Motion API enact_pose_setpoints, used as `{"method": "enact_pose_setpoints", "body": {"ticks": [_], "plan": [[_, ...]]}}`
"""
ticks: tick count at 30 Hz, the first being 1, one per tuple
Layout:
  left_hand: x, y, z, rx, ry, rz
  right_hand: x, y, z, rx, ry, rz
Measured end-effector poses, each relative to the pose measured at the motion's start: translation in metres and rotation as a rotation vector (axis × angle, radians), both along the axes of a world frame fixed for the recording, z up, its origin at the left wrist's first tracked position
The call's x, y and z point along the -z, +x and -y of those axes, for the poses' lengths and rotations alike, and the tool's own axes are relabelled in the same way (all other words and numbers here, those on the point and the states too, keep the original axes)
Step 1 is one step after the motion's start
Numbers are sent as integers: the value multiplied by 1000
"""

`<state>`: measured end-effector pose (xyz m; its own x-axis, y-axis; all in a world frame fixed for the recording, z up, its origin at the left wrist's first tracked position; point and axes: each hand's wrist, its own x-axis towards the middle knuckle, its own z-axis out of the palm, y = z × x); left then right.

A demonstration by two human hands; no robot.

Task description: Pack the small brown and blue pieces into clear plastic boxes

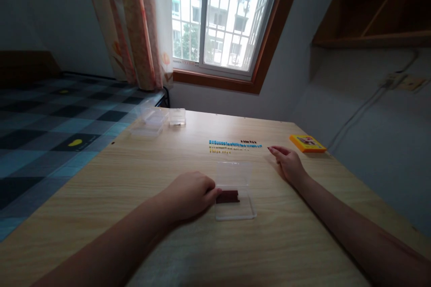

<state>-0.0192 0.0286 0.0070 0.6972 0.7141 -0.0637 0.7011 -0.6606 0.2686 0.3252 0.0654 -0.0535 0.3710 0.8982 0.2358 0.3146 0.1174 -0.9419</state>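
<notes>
My left hand (190, 193) rests on the wooden table (134, 215), fingers curled, fingertips at the left edge of an open clear plastic box (235, 210). Dark red-brown small pieces (228, 197) lie in the box, and my fingertips touch or pinch them. The box's clear lid (235, 173) lies flat behind it. My right hand (288, 163) lies on the table to the right, fingers stretched together and pointing left towards rows of tiny blue, yellow and dark pieces (234, 144) laid out on the table.
A yellow-orange flat box (307, 143) sits at the table's far right. Two more clear plastic boxes (151, 122) (177, 116) stand at the far left corner. A bed with a checked cover (50, 130) is to the left. A window, a curtain and a wall shelf are behind.
</notes>
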Motion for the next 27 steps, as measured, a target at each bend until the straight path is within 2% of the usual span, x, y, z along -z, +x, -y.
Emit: {"method": "enact_pose_setpoints", "body": {"ticks": [3, 5, 8, 10, 13, 17, 27], "plan": [[-1, 0, 1, -7, -1, 6, -13, -16, 33, -111, -8, -11], [-2, 1, 2, -7, -12, 2, -29, -29, 49, -274, 1, 37], [-6, 2, 3, -12, -23, -9, -52, -54, 69, -675, 8, 286], [-7, 2, 4, -15, -25, -8, -60, -71, 80, -761, -14, 459], [-6, 3, 3, -14, -24, -2, -58, -89, 91, -713, -39, 613], [-3, 3, 2, -8, -13, -6, -50, -98, 94, -619, -81, 726], [-3, 3, 2, -14, 1, -22, -54, -98, 97, -590, -42, 791]]}}
